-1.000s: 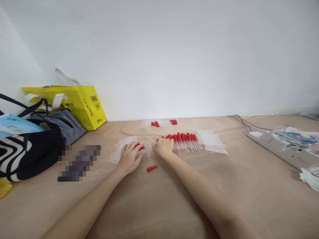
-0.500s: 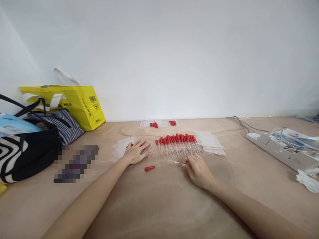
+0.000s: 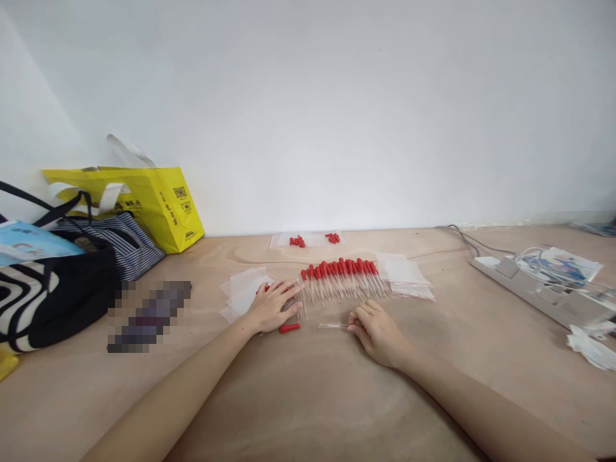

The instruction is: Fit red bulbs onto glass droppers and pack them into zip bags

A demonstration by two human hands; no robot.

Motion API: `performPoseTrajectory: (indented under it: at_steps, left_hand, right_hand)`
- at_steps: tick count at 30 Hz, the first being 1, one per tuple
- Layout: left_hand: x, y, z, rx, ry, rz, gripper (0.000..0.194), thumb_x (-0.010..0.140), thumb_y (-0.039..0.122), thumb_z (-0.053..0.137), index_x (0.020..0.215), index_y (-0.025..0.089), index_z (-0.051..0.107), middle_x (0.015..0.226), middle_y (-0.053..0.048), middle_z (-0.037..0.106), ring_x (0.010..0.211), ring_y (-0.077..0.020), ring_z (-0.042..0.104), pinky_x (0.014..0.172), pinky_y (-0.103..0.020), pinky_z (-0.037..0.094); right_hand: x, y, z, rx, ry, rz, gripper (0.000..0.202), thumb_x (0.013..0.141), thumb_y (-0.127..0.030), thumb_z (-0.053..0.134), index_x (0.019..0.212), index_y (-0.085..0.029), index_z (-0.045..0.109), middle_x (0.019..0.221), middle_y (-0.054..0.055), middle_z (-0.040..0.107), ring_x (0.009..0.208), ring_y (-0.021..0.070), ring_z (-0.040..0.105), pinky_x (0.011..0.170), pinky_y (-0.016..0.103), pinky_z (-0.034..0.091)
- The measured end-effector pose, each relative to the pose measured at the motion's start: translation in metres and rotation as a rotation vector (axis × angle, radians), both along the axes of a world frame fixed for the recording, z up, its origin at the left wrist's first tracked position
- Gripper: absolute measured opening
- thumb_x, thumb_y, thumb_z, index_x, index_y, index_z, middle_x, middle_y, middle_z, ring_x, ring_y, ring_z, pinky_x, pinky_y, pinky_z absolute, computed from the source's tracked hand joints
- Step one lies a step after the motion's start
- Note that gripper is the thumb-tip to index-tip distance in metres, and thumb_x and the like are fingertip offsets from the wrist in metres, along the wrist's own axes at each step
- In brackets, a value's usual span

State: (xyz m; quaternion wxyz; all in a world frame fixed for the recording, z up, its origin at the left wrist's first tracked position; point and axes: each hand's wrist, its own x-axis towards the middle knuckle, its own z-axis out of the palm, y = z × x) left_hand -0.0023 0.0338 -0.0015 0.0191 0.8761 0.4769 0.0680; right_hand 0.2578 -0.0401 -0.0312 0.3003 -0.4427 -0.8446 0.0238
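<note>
My left hand (image 3: 275, 305) lies with fingers spread over a few clear glass tubes, just left of a row of droppers. A red rubber bulb (image 3: 289, 328) rests on the table by its thumb side. My right hand (image 3: 378, 332) is closed in a pinch on one end of a clear glass tube (image 3: 332, 326), which points left, roughly level above the wood. Behind both hands lie several glass droppers with red bulbs (image 3: 342, 273), side by side with tips toward me. More red shows behind my left fingers, mostly hidden.
Clear plastic bags lie left (image 3: 244, 289) and right (image 3: 405, 273) of the row. Another bag with red bulbs (image 3: 297, 242) is near the wall. A power strip (image 3: 510, 276) with cables stands right; a yellow bag (image 3: 168, 212) and a black bag (image 3: 81, 301) stand left.
My left hand has slid right, close to the dropper row, and now reaches the loose red bulb's edge. My right hand has shifted slightly left and lower with the glass tube, now more level.
</note>
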Motion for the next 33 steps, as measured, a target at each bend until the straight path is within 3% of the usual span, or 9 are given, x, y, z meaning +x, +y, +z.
performPoseTrajectory:
  at_steps: [5, 9, 12, 15, 20, 24, 28, 33]
  left_hand:
    - [0.002, 0.032, 0.006, 0.033, -0.053, 0.109, 0.043, 0.088, 0.045, 0.021, 0.122, 0.029, 0.041, 0.129, -0.004, 0.043, 0.12, -0.0233, 0.034, 0.098, -0.051, 0.014]
    - [0.011, 0.063, 0.006, 0.003, -0.052, 0.079, 0.042, 0.089, 0.041, 0.02, 0.109, 0.024, 0.053, 0.118, -0.005, 0.054, 0.109, -0.0226, 0.047, 0.091, -0.042, 0.03]
    - [0.016, 0.069, 0.005, -0.018, -0.053, 0.003, 0.041, 0.089, 0.04, 0.021, 0.099, 0.024, 0.057, 0.109, -0.002, 0.06, 0.099, -0.0198, 0.053, 0.087, -0.035, 0.035]
    - [0.018, 0.062, 0.005, -0.02, -0.058, -0.061, 0.038, 0.089, 0.039, 0.024, 0.093, 0.025, 0.059, 0.104, -0.001, 0.062, 0.097, -0.02, 0.054, 0.089, -0.037, 0.033]
    - [0.015, 0.042, 0.004, -0.014, -0.092, -0.127, 0.035, 0.089, 0.039, 0.025, 0.105, 0.029, 0.054, 0.113, 0.002, 0.057, 0.103, -0.0176, 0.051, 0.093, -0.036, 0.029]
    - [0.012, 0.022, 0.007, 0.063, -0.153, -0.084, 0.035, 0.088, 0.036, 0.028, 0.11, 0.024, 0.052, 0.117, -0.002, 0.054, 0.109, -0.0192, 0.045, 0.094, -0.037, 0.027]
    - [0.007, -0.011, 0.009, 0.152, -0.23, -0.03, 0.034, 0.088, 0.034, 0.029, 0.102, 0.019, 0.056, 0.102, -0.005, 0.059, 0.097, -0.0182, 0.05, 0.088, -0.034, 0.034]
    - [0.005, -0.031, 0.007, 0.213, -0.254, -0.176, 0.026, 0.086, 0.033, 0.037, 0.097, 0.023, 0.059, 0.104, -0.004, 0.057, 0.099, -0.019, 0.047, 0.09, -0.037, 0.031]
  right_hand:
    - [0.001, 0.003, 0.0, -0.019, 0.01, -0.01, 0.007, 0.08, -0.015, 0.046, 0.073, -0.018, 0.046, 0.072, 0.002, 0.055, 0.07, 0.0161, 0.045, 0.063, 0.029, 0.036]
    - [0.002, 0.005, -0.001, -0.013, 0.006, -0.027, 0.008, 0.08, -0.015, 0.045, 0.072, -0.018, 0.046, 0.071, 0.002, 0.054, 0.069, 0.0159, 0.045, 0.063, 0.029, 0.036]
    - [0.003, 0.006, -0.001, -0.006, -0.022, -0.033, 0.008, 0.08, -0.015, 0.045, 0.073, -0.018, 0.046, 0.071, 0.003, 0.054, 0.069, 0.0164, 0.045, 0.063, 0.03, 0.037]
    - [0.004, 0.006, 0.0, 0.0, -0.045, -0.026, 0.007, 0.08, -0.017, 0.046, 0.073, -0.018, 0.047, 0.072, 0.003, 0.055, 0.07, 0.0169, 0.046, 0.065, 0.031, 0.037]
    - [0.004, 0.007, 0.001, -0.034, -0.036, -0.018, 0.007, 0.08, -0.018, 0.047, 0.073, -0.018, 0.049, 0.073, 0.003, 0.055, 0.071, 0.0171, 0.047, 0.066, 0.031, 0.037]
    - [0.004, 0.006, 0.002, -0.068, -0.013, -0.028, 0.009, 0.08, -0.018, 0.047, 0.071, -0.018, 0.049, 0.072, 0.003, 0.056, 0.07, 0.0165, 0.046, 0.065, 0.031, 0.037]
    - [0.004, 0.005, 0.006, -0.115, 0.026, -0.003, 0.008, 0.078, -0.024, 0.051, 0.073, -0.018, 0.051, 0.071, 0.002, 0.056, 0.07, 0.0158, 0.047, 0.065, 0.03, 0.037]
    - [0.004, 0.007, 0.009, -0.141, 0.014, 0.043, 0.012, 0.078, -0.027, 0.054, 0.07, -0.018, 0.052, 0.071, 0.002, 0.056, 0.07, 0.0145, 0.047, 0.066, 0.028, 0.036]
